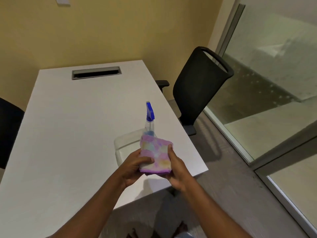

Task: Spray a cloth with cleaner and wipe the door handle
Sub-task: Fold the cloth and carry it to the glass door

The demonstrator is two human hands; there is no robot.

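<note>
A dark chair [8, 133] shows at the far left edge, beside a long white desk [68, 134] that runs away toward a yellow wall [103, 31]. A grey cable slot [96, 72] is set into the desk's far end. On the near right part of the desk lies a clear plastic tray [127, 143], and just behind the hands stands a spray bottle [149, 121], upright, its long axis vertical and its blue trigger head on top; which way the nozzle faces is hard to tell. A black mesh office chair [199, 86] stands past the desk's right edge on grey carpet [223, 186], with a frosted glass partition [274, 66] along the right side of the room.

The left hand [133, 166] grips the left edge of a folded pink and purple cloth [155, 156], thumb across its face. The right hand [176, 170] clasps the cloth's right edge, thumb along the side. The cloth is held above the desk's near right corner, its face towards the camera, its longer side running away from the person, in front of the bottle's base.
</note>
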